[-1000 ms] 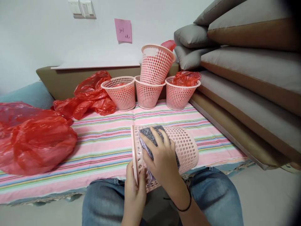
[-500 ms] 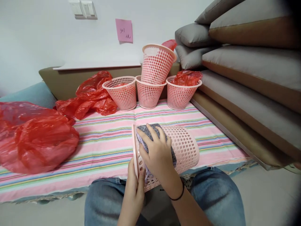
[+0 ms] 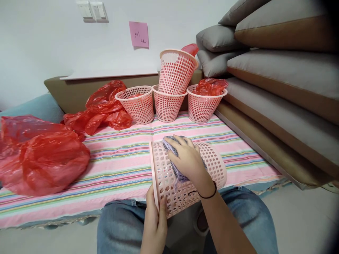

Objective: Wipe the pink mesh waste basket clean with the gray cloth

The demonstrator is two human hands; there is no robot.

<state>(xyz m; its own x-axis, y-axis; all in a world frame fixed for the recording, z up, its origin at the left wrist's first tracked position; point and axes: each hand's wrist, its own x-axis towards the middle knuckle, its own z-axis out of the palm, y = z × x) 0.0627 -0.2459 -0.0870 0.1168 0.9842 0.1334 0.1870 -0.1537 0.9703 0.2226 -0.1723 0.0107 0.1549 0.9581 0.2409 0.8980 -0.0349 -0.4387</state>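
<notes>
A pink perforated plastic basket (image 3: 162,169) lies on its side over my lap and the edge of the striped cloth, its rim facing left. My left hand (image 3: 156,218) grips the rim at the lower left, thumb outside. On the upper side of the basket, my right hand (image 3: 186,158) presses a grey and purple cloth (image 3: 180,175) against the perforated wall, its fingers curved over the cloth. A dark band circles the right wrist.
Behind stand several pink baskets (image 3: 169,107), one stacked tilted in another, some with red bags inside. Red plastic bags (image 3: 53,158) lie on the left of the striped cloth (image 3: 113,180). Grey and brown cushions (image 3: 286,74) are piled at the right.
My right hand and the cloth have slid rightward along the basket, away from the rim. My left hand has stayed at the rim, and the basket has shifted slightly right.
</notes>
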